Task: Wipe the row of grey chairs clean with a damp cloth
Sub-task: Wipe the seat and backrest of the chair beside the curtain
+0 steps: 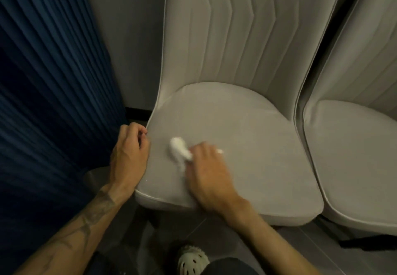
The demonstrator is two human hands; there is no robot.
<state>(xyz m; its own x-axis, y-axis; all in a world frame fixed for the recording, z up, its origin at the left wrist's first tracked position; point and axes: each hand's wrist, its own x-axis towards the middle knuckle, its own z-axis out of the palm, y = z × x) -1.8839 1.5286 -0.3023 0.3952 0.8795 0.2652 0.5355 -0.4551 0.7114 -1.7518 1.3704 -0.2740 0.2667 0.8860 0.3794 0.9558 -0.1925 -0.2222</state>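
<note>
Cloth (178, 149), white and bunched, pressed on the seat of the left grey chair (247, 124), toward the seat's front left part. Far left: pleated blue curtain (43, 81), with grey wall (129, 38) between it and the chair back. Next, left hand (129, 156), bare, tattooed forearm behind it, lying against the seat's left edge; fingers curled inward, fingertips at the piping, but no telling whether gripping the edge or merely resting there. Just right of it, on the seat, the cloth, one lump poking out at the upper left of the right hand (206, 173), a small white tip showing past the fingers on the far side. Right hand blurred, palm down, fingers bent over the cloth and holding it to the cushion. Further right, right grey chair (354, 156), just beside the first, seats nearly touching. Below, dark tiled floor (300, 242) and a pale perforated shoe (192, 260).
</note>
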